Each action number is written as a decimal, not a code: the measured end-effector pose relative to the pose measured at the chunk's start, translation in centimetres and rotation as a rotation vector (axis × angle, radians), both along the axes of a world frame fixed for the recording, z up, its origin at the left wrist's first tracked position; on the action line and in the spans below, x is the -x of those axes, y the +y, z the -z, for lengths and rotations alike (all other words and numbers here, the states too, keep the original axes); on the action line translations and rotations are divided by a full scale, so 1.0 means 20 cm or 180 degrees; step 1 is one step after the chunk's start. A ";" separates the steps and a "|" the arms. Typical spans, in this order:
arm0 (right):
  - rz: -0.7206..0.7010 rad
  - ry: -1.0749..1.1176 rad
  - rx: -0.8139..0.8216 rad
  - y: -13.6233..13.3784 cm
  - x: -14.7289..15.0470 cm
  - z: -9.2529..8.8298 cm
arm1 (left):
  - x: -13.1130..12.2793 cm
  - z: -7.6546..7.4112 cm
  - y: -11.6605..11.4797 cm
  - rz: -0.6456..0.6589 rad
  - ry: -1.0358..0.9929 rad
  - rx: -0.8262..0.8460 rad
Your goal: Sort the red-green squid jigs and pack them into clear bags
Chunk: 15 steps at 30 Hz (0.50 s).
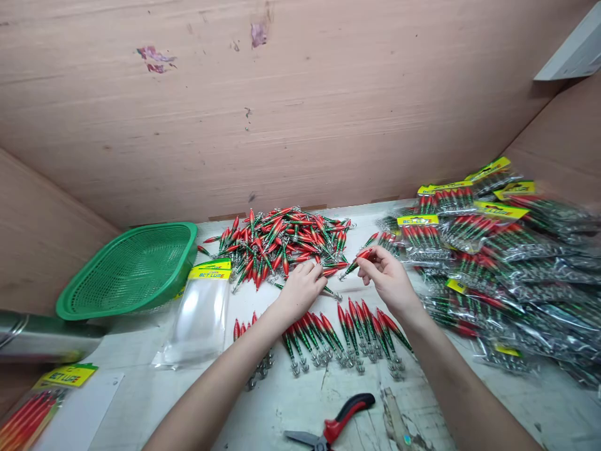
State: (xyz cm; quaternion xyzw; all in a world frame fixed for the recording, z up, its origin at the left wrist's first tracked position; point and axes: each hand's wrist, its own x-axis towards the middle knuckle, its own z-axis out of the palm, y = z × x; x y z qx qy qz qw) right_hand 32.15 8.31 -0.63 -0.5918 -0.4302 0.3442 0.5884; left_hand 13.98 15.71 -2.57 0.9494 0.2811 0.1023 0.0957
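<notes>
Far left, green basket [129, 269] tilted against the wall, stack of empty bags [201, 313] just beside it. Centre back, loose pile of red-green lures [282, 241]. Next, left hand [300, 288] curled, fingertips down on the pile's near edge; cannot tell whether gripping anything. Row of lures [347, 329] laid side by side beneath both hands. Then right hand [387, 275], pinching one lure [359, 258] above the table, near the pile. Far right, packed bags [507, 263] heaped.

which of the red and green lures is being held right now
The single lure pinched by the right hand; the others lie in the loose pile, the laid-out row or the packed bags.
</notes>
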 end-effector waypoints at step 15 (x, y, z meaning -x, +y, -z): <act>-0.0367 0.1505 0.0287 -0.04 0.02 -0.12 | 0.15 -0.11 -0.18 -0.1402 -0.2721 0.2706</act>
